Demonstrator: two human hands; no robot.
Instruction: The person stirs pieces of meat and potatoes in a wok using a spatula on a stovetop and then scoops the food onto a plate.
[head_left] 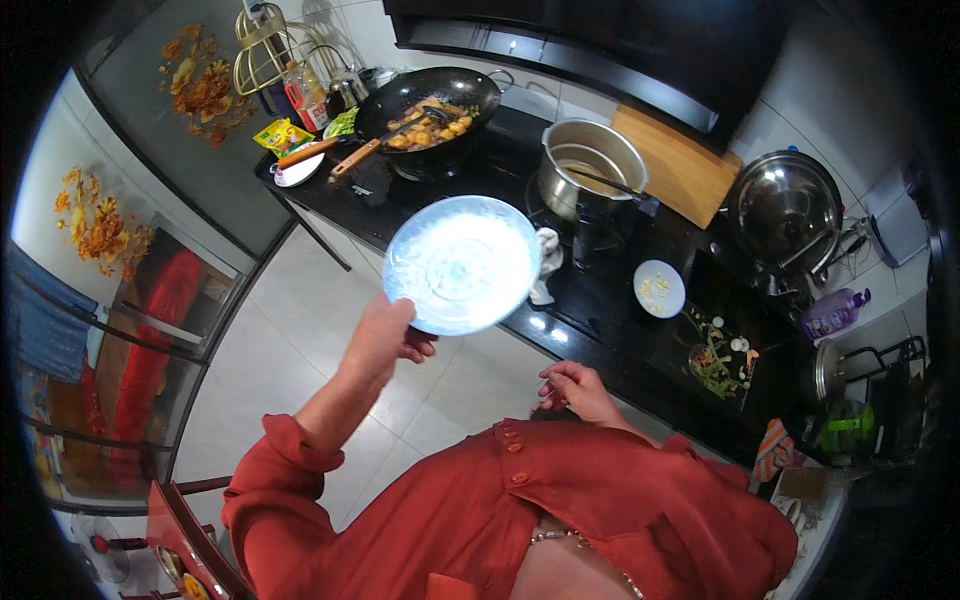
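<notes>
My left hand (383, 337) is closed on the near left rim of a round pale blue-white plate (463, 265), with the thumb on top. The plate is tilted and shines brightly, held above the floor and the counter's front edge. In front of my body, my right hand (577, 390) hangs with loosely bent fingers apart and nothing visible in it. Beyond the plate, a black wok (475, 92) holds browned chunks of food (430, 132) and a spatula (356, 158) with a wooden handle. To its right stands a metal pot (560, 195) with a dark-handled utensil inside.
On the black counter (590, 320) are a small white plate with chopped pieces (659, 289), vegetable scraps (720, 365) by the sink, and a white cloth (547, 265). A wooden board (675, 165) and a large lid (785, 205) lean at the back. A purple bottle (835, 313) stands right.
</notes>
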